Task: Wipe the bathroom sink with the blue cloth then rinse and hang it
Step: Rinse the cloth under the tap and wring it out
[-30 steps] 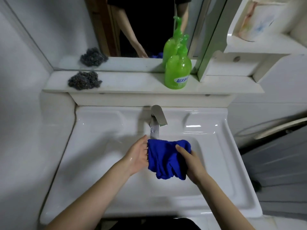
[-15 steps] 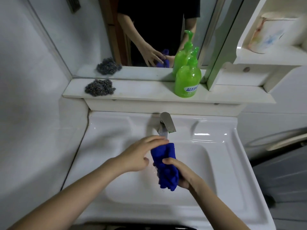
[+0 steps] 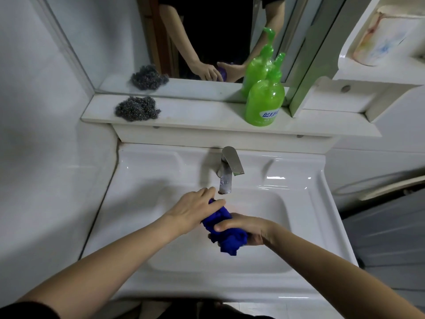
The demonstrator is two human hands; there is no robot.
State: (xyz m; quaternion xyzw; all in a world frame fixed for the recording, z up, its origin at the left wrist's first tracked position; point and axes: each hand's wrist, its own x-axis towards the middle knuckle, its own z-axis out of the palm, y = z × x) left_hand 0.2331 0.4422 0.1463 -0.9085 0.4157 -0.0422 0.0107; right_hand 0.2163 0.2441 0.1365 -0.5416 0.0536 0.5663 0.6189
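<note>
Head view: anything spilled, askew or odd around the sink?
Nothing stands out. Left hand and right hand grip the blue cloth over the white sink; the green plastic pump bottle stands upright.

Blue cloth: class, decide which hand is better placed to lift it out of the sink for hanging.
Right. The right hand is wrapped round the bunched cloth over the sink, thumb across it. The left hand lies over the upper end by the tap; its grip is unclear.
</note>
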